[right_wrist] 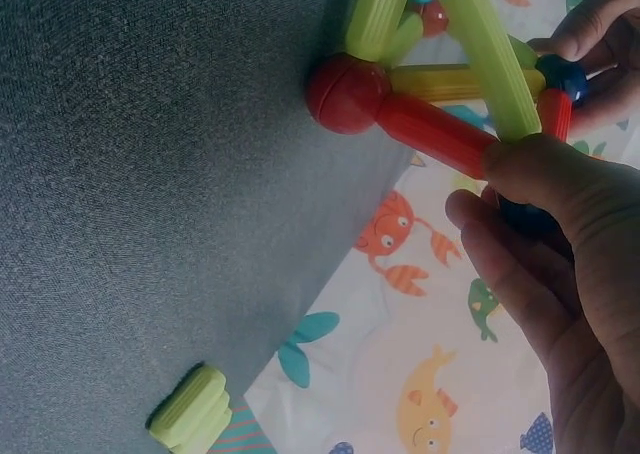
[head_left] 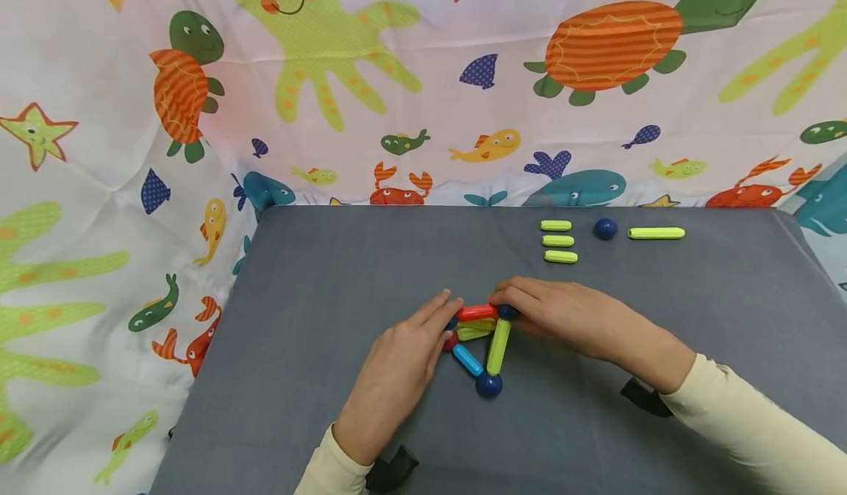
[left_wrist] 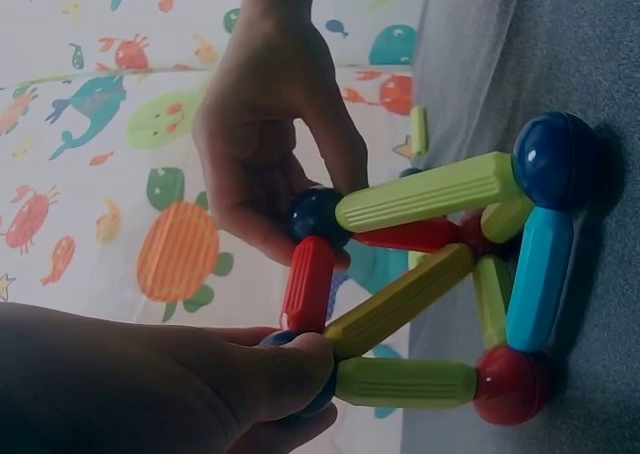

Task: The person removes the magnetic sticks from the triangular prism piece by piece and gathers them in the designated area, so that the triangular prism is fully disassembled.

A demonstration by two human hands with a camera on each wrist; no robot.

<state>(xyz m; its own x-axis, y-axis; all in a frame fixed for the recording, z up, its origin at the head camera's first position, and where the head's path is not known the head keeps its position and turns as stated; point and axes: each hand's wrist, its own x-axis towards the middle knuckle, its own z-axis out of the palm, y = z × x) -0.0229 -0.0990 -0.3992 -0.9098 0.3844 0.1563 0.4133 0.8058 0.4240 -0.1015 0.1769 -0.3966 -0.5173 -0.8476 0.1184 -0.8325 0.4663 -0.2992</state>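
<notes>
A small frame of magnetic rods and balls stands on the grey table, its base balls resting on the cloth. Across its top runs a short red rod (left_wrist: 307, 284) with a dark blue ball at each end. My left hand (head_left: 395, 374) pinches the ball (left_wrist: 315, 399) at one end between thumb and fingers. At the other end my right hand (head_left: 572, 317) grips the second ball (left_wrist: 314, 216). Yellow-green rods (head_left: 498, 346) slope down to the base. There a light blue rod (head_left: 467, 360) joins a blue ball (head_left: 489, 385) to a red ball (left_wrist: 511, 384); another red ball (right_wrist: 347, 93) forms a further corner.
On the grey table (head_left: 317, 282), beyond my right hand, lie three short yellow-green rods (head_left: 558, 241), a loose blue ball (head_left: 605, 229) and a longer yellow-green rod (head_left: 656, 233). A cloth printed with sea animals (head_left: 490, 112) hangs behind the table and along its left side.
</notes>
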